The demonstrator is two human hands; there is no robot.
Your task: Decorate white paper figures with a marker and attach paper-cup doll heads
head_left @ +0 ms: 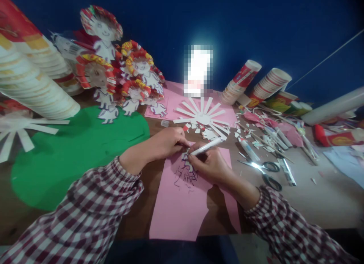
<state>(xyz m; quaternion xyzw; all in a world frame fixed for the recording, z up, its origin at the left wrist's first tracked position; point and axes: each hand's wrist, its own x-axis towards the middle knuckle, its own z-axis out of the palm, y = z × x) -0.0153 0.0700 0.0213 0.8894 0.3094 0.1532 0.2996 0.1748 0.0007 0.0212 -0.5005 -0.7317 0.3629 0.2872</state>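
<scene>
My right hand grips a white marker pen, its tip end low among the fingers. Under it lies a small white paper cutout with dark outlines, on a sheet of pink paper that bears dark pen scribbles. My left hand is closed, its fingertips pinching the cutout's far edge; they partly hide it. Just beyond both hands sits a paper cup cut into flat white strips. To the left is a large green paper shape.
Scissors lie to the right, beside pens, sticks and paper scraps. Stacked paper cups stand at left and back right. Several paper dolls with red and yellow rims stand behind the green shape. A bright blurred screen is at the back.
</scene>
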